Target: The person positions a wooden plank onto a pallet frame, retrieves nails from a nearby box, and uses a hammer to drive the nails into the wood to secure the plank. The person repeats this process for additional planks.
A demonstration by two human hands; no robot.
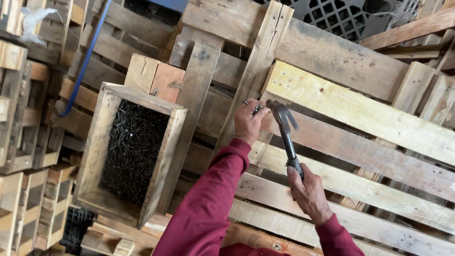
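Observation:
My left hand (247, 121) pinches several dark nails (256, 109) against a pale upright slat (258, 66) of a wooden pallet (360, 114). In my right hand (308, 192) I grip the black handle of a claw hammer (284, 129). Its metal head sits right beside the nails and my left fingers, at the edge of a light board. Both arms wear dark red sleeves.
An open wooden box (97, 142) full of black nails (132, 151) leans at the left. Stacks of pallets (28, 142) fill the left side and background. A blue strap (87, 59) hangs at upper left. A black plastic grid (341, 16) lies at the top.

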